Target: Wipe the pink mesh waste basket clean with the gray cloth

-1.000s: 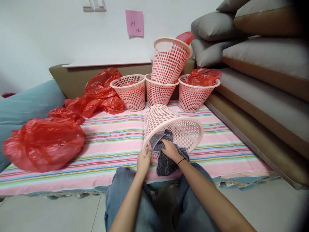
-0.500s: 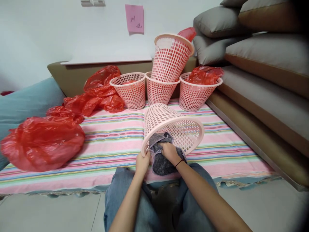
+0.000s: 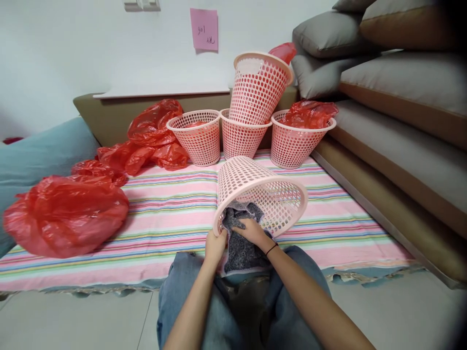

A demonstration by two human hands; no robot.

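A pink perforated plastic basket (image 3: 241,176) lies tipped on its side, its mouth turned toward me. My left hand (image 3: 215,244) is closed on the lower left of its rim. In the mouth, my right hand (image 3: 251,230) grips a dark grey cloth (image 3: 243,253) with a paler edge. Part of that cloth is bunched against the basket's inner wall, and the rest hangs over the rim toward my lap. The fingertips of my right hand are partly hidden in the folds.
Behind stand several pink baskets (image 3: 197,146) with red plastic bags, one stacked at a tilt. More red bags (image 3: 65,216) lie on the striped sheet (image 3: 164,214) at the left. Grey cushions (image 3: 401,112) are piled on the right; a blue cushion (image 3: 44,150) is at the left.
My right hand has shifted slightly left and down on the cloth. More of the cloth now hangs below the rim. My left hand and the basket stay in place.
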